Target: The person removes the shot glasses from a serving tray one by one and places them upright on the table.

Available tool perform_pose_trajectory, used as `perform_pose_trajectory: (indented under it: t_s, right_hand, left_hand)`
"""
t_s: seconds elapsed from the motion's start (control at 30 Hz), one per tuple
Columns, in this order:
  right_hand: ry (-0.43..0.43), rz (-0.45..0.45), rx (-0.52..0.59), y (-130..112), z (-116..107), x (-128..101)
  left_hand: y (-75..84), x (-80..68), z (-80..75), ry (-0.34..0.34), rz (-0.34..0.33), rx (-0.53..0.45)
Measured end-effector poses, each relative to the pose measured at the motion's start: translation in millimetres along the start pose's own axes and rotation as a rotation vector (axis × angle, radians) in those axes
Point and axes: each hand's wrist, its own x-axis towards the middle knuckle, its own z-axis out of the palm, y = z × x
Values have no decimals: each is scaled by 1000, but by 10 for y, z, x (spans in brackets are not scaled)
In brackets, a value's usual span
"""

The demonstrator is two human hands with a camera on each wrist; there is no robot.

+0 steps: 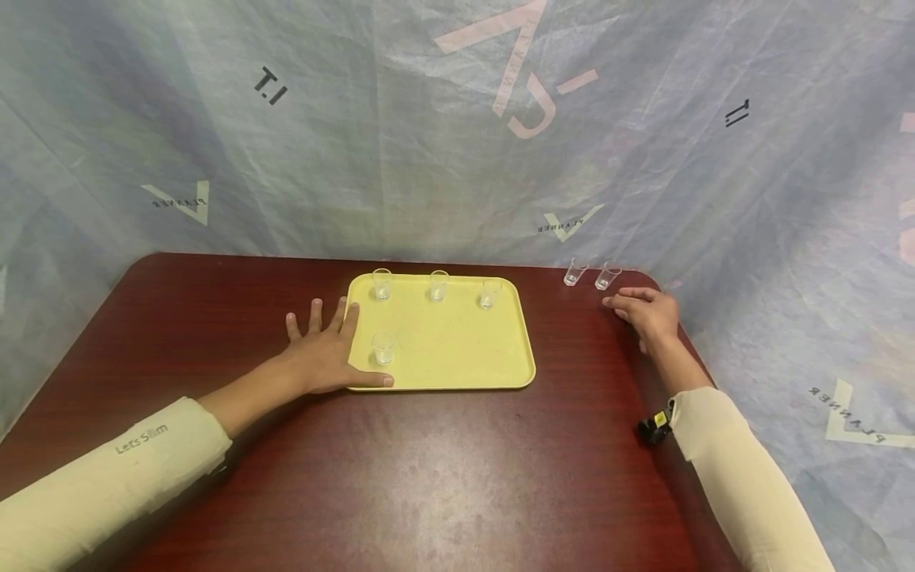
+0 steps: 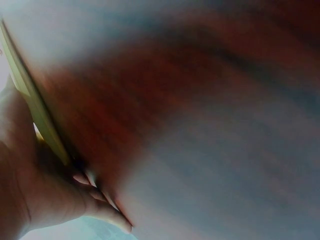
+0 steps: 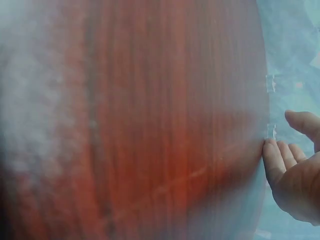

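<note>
My left hand (image 1: 323,355) is spread over the left edge of a yellow tray (image 1: 457,361), its thumb lying along the front left corner. On the tray stand several small clear glasses: three along the back, among them a middle glass (image 1: 439,286), and one front glass (image 1: 384,349) near my left thumb. At the table's far right corner are two more glasses, a left one (image 1: 575,272) and a right one (image 1: 608,276). Just in front of the right one is my right hand (image 1: 649,313), holding nothing; the right wrist view shows its thumb apart from the fingers.
A dark red wooden table (image 1: 443,469) carries everything. Behind it and along the right side hangs a grey printed sheet (image 1: 322,159), close to the table's edges. A small black device (image 1: 654,427) sits at my right wrist.
</note>
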Motion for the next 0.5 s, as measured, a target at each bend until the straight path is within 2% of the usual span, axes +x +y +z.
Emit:
perform_pose_trajectory:
  t_s: [0.17, 0.5]
  right_hand:
    - [-8, -17, -54, 14, 21, -45]
    - [-77, -33, -41, -19, 115, -114]
  left_hand:
    - [-7, -3, -4, -3, 1, -6]
    - [-22, -6, -12, 0, -1, 1]
